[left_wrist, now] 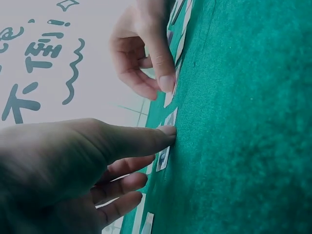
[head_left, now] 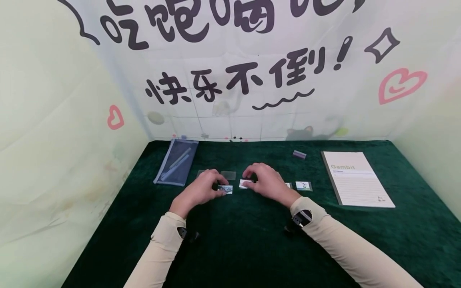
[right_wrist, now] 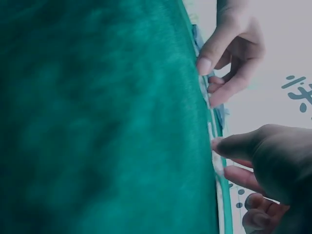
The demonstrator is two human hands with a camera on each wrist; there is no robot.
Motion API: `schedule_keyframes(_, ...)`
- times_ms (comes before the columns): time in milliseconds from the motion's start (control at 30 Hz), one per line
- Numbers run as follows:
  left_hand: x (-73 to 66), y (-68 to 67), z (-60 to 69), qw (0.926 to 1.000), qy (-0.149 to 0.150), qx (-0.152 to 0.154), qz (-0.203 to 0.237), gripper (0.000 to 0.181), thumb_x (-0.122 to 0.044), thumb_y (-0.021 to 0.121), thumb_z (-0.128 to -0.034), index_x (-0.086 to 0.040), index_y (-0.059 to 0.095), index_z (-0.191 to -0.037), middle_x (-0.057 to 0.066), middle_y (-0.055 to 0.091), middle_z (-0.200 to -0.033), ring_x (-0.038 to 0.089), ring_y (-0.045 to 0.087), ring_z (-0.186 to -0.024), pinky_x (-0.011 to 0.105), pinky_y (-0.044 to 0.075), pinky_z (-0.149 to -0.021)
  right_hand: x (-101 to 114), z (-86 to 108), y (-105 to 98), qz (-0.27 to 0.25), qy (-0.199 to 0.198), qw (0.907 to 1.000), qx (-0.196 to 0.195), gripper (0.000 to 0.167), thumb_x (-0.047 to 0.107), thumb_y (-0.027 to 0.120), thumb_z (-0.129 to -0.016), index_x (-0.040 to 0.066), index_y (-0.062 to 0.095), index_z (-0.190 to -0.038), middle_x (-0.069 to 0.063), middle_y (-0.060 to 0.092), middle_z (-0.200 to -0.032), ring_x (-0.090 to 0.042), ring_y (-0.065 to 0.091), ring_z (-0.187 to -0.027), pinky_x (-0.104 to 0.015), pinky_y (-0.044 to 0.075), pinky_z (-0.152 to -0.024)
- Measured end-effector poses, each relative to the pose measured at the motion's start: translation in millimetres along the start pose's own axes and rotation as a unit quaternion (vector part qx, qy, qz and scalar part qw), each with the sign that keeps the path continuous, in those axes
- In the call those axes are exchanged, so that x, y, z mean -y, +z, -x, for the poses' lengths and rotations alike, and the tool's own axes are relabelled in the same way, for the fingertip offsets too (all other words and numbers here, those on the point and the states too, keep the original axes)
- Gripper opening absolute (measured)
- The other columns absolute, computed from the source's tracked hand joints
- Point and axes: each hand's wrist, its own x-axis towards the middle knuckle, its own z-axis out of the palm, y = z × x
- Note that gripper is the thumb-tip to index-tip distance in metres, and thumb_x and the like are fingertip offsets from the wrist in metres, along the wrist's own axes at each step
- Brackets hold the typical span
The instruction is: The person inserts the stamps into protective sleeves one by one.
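In the head view, my left hand has its thumb and index finger at opposite edges of a small picture card on the dark green cloth. Just right of it, another small card lies between the thumb and index finger of my right hand. The left wrist view shows my left thumb on the left card's edge, other fingers behind it. From the right wrist, my right thumb and a finger touch the right card, seen almost edge-on.
Clear rectangles lie behind the hands. A panda card sits right of my right hand, another partly hidden beside it. A blue mesh pouch with pens is at left, a small purple block behind, a notebook at right.
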Motion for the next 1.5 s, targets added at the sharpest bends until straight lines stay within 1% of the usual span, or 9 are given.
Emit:
schedule_keyframes(300,8.2,-1.1,-0.1,0.9981,0.034,-0.012,0.050,0.016,-0.013,0.079,-0.1003,-0.023,0.075,-0.112,-0.005,0.075,-0.108,0.011,0.068,-0.099,0.042,0.059,-0.100,7.6,-24.9,11.0,-0.060,-0.009,0.9981,-0.004,0.025,0.028,0.077,-0.102,0.017,0.076,-0.124,-0.003,0.071,-0.118,-0.021,0.063,-0.104,-0.042,0.056,-0.090)
schedule_keyframes(500,11.0,-4.6,2.4,0.9964,0.038,-0.020,0.074,0.015,-0.013,0.072,-0.1049,-0.023,0.076,-0.115,-0.005,0.075,-0.106,0.009,0.069,-0.093,0.038,0.062,-0.094,14.0,-40.9,20.6,-0.034,-0.001,0.9994,0.000,0.032,0.035,0.078,-0.101,0.014,0.077,-0.126,-0.006,0.069,-0.118,-0.022,0.060,-0.109,-0.041,0.055,-0.092)
schedule_keyframes(667,10.6,-7.4,2.1,0.9950,0.037,-0.030,0.087,0.017,-0.013,0.070,-0.1061,-0.021,0.075,-0.120,-0.004,0.075,-0.107,0.011,0.069,-0.093,0.039,0.062,-0.094,15.9,-45.6,21.9,-0.025,0.011,0.9996,0.004,0.023,0.033,0.081,-0.099,0.016,0.078,-0.114,-0.006,0.067,-0.114,-0.024,0.058,-0.109,-0.042,0.052,-0.093)
schedule_keyframes(933,2.6,5.1,-2.6,0.9883,0.046,-0.066,0.130,0.019,-0.014,0.068,-0.1064,-0.021,0.074,-0.123,-0.001,0.073,-0.120,0.012,0.069,-0.099,0.038,0.061,-0.095,6.7,-38.5,13.6,-0.132,0.008,0.9908,0.031,0.007,0.021,0.073,-0.105,0.020,0.067,-0.109,-0.002,0.070,-0.107,-0.018,0.066,-0.093,-0.037,0.057,-0.084)
schedule_keyframes(1033,-8.3,14.9,-4.6,0.9779,0.061,-0.069,0.187,0.017,-0.014,0.067,-0.1065,-0.021,0.073,-0.120,0.001,0.072,-0.118,0.016,0.072,-0.092,0.032,0.060,-0.081,-0.3,-25.8,3.6,-0.174,0.000,0.9841,0.033,0.008,0.021,0.068,-0.108,0.020,0.063,-0.114,-0.004,0.073,-0.107,-0.019,0.067,-0.079,-0.035,0.059,-0.072)
schedule_keyframes(1167,-33.9,28.5,-7.4,0.9487,0.071,-0.043,0.305,0.017,-0.012,0.063,-0.1085,-0.016,0.070,-0.123,0.007,0.070,-0.124,0.020,0.078,-0.093,0.032,0.061,-0.078,-10.8,0.7,-12.7,-0.215,-0.009,0.9766,0.006,0.013,0.020,0.067,-0.109,0.016,0.063,-0.120,-0.006,0.076,-0.111,-0.021,0.071,-0.077,-0.034,0.059,-0.065)
schedule_keyframes(1233,-46.5,35.2,-8.3,0.9353,0.074,-0.024,0.345,0.017,-0.012,0.062,-0.1094,-0.015,0.068,-0.126,0.009,0.069,-0.127,0.021,0.080,-0.101,0.037,0.064,-0.085,-17.1,16.1,-19.8,-0.235,-0.003,0.9719,-0.017,0.018,0.020,0.068,-0.108,0.013,0.064,-0.124,-0.007,0.077,-0.112,-0.021,0.075,-0.082,-0.033,0.060,-0.067)
schedule_keyframes(1333,-57.0,45.9,-9.8,0.9273,0.081,-0.011,0.365,0.018,-0.015,0.061,-0.1107,-0.016,0.067,-0.128,0.008,0.069,-0.129,0.018,0.079,-0.105,0.040,0.064,-0.094,-26.8,39.6,-28.4,-0.257,0.017,0.9657,-0.037,0.025,0.022,0.070,-0.107,0.010,0.067,-0.129,-0.010,0.077,-0.114,-0.021,0.077,-0.085,-0.032,0.060,-0.066)
schedule_keyframes(1500,-58.3,61.7,-12.0,0.9114,0.078,-0.020,0.404,0.024,-0.015,0.065,-0.1098,-0.015,0.066,-0.134,0.008,0.071,-0.130,0.018,0.078,-0.102,0.034,0.065,-0.093,-43.1,76.2,-38.6,-0.285,0.067,0.9561,-0.016,0.031,0.031,0.072,-0.106,0.011,0.072,-0.130,-0.013,0.074,-0.114,-0.024,0.072,-0.074,-0.030,0.057,-0.063)
